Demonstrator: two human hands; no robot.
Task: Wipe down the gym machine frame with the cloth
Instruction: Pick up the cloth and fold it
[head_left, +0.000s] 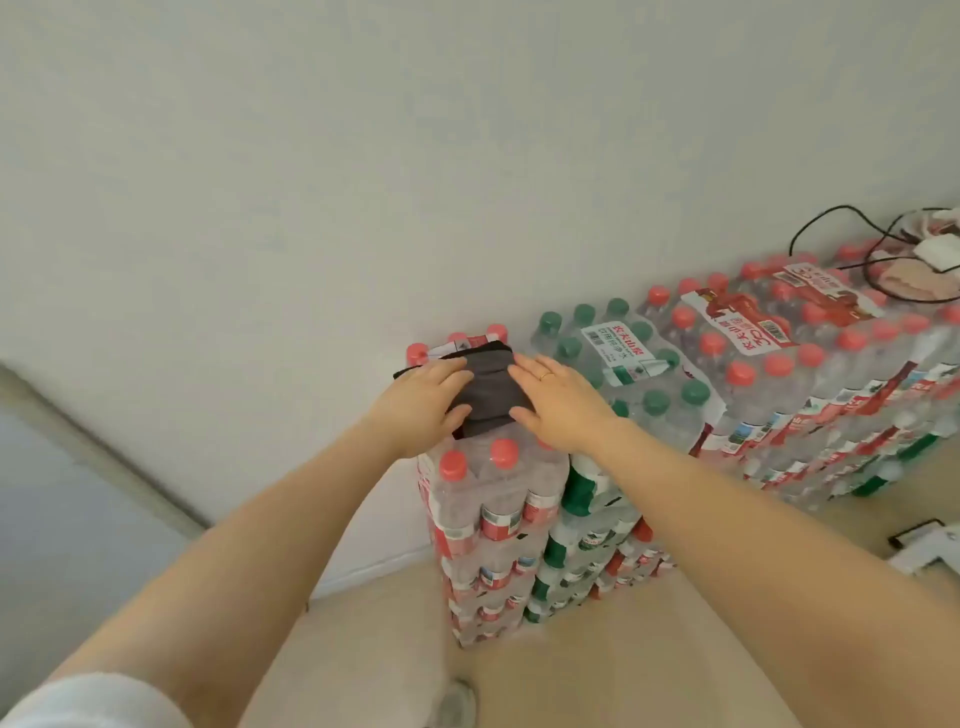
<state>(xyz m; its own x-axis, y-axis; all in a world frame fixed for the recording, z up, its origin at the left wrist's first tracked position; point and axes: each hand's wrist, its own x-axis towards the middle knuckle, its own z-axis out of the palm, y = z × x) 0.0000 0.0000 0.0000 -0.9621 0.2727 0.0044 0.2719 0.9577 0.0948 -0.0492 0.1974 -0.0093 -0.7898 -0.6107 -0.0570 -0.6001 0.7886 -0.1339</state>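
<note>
Both hands rest flat on a dark grey cloth atop stacked bottled-water packs.

The left hand (423, 402) lies with fingers straight on the cloth (488, 384), which sits on the red-capped pack (483, 467) by the white wall (363, 182); the right hand (558, 402), equally flat and wearing a ring, touches its other edge. Rightward come a green-capped pack (618, 353), more red-capped packs, then black cables (841, 223).

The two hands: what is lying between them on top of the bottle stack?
Between the left hand and right hand, the head view shows a dark grey cloth lying on the red-capped bottle pack.
</note>
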